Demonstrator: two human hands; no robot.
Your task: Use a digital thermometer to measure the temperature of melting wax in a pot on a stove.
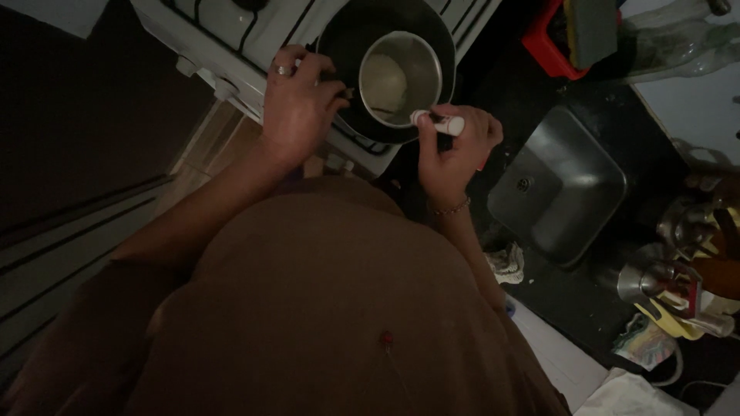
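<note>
Your left hand [297, 104] is curled closed at the left rim of the dark pan [339, 46], and the grip seems to hold its edge or handle; the exact contact is hidden in shadow. Your right hand [455, 146] is clenched around a small white tube-shaped object [438, 122], just below the steel cup [401, 77]. This cup stands inside the pan and has something pale at the bottom. The pan sits on a white stove [231, 54]. To the right of the pan, a dark bench [586, 300] carries a steel sink [559, 185]. Further right of the pan are metal vessels [678, 254] and a red container [551, 42]. The room is very dim.
</note>
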